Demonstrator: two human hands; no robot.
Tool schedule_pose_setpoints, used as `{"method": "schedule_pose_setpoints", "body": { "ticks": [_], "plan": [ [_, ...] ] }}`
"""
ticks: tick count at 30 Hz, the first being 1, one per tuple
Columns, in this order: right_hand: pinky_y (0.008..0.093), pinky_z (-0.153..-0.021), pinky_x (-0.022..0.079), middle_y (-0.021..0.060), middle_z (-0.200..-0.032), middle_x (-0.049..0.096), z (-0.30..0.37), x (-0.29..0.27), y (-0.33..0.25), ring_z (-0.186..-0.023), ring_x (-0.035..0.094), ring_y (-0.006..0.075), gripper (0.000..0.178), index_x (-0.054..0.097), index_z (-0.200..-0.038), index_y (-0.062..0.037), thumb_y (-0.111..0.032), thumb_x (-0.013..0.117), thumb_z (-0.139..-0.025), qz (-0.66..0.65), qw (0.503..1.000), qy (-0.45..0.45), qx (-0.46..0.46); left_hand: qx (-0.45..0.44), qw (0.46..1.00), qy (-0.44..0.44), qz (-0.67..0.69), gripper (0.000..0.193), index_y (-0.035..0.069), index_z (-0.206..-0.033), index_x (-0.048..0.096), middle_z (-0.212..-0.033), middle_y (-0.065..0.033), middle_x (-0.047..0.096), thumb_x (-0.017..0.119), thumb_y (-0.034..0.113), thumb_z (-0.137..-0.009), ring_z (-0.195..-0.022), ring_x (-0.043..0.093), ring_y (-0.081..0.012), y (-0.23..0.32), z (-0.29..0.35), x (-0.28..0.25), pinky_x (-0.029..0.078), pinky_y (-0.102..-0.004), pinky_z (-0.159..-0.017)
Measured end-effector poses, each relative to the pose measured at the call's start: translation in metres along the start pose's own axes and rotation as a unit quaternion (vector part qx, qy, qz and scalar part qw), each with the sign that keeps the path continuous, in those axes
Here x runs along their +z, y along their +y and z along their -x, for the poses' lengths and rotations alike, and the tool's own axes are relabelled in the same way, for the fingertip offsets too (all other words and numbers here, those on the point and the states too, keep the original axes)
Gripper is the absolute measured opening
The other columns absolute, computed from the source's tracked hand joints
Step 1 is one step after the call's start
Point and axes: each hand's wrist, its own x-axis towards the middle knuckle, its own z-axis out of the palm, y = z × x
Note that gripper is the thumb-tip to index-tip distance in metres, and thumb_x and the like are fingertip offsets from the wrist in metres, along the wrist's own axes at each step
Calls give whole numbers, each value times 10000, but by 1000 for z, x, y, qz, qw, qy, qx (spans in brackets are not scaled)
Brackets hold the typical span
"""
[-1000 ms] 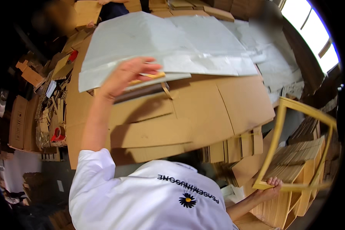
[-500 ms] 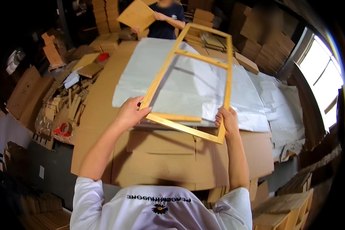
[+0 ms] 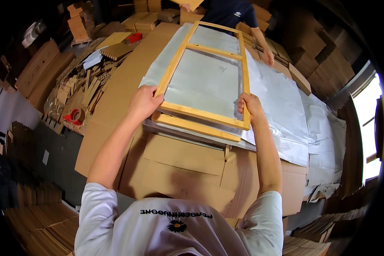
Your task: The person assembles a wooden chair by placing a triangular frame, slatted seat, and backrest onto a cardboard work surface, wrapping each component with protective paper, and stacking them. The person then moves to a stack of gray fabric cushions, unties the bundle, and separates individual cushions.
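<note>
A light wooden frame (image 3: 215, 51), rectangular with one crossbar near its far end, is held by both my hands, low above a whitish plastic sheet (image 3: 277, 111). My left hand (image 3: 145, 102) is closed round its near left corner. My right hand (image 3: 251, 104) grips the right side bar close to the near right corner. Just below the frame's near edge lies another wooden bar (image 3: 196, 126), at the near edge of the sheet. Whether that bar belongs to a second frame underneath, I cannot tell.
Brown cardboard (image 3: 111, 111) covers the work table. Beyond the frame a person in a dark shirt (image 3: 230, 13) holds a wooden board (image 3: 192, 3) and reaches one hand toward the table. Wood offcuts (image 3: 83, 87) and a red tape dispenser (image 3: 74, 116) lie at left. Cardboard stacks stand around.
The wooden frame has come down from a tilted position to nearly flat over the sheet, still in both hands. The other person has moved rightward and lowered a hand toward the table.
</note>
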Motion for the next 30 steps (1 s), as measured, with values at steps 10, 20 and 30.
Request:
{"method": "schedule_pose_setpoints", "body": {
  "ticks": [10,20,30],
  "plan": [
    [419,-639,504,178,-656,632,11,1,15,-630,636,305,347,642,-759,51,-296,628,-769,498,844,140,-146,-13,988,-22,-153,264,23,-899,681,-894,-151,628,625,259,-795,-790,634,-340,6,18,-6,520,-452,-708],
    [424,-717,505,171,-817,666,18,11,30,-791,651,323,441,686,-927,0,-431,608,-881,666,677,230,-212,46,996,-56,-47,414,151,-1248,640,-876,-135,600,648,281,-855,-800,613,-294,-3,26,-12,504,-378,-739],
    [242,-472,378,23,-693,578,154,-89,103,-531,487,77,403,640,-846,-26,-382,528,-1000,57,909,388,-142,350,932,-15,-96,475,91,-1152,638,-1202,-66,616,805,88,-707,-903,608,-272,-7,44,-4,521,-365,-768]
  ]
}}
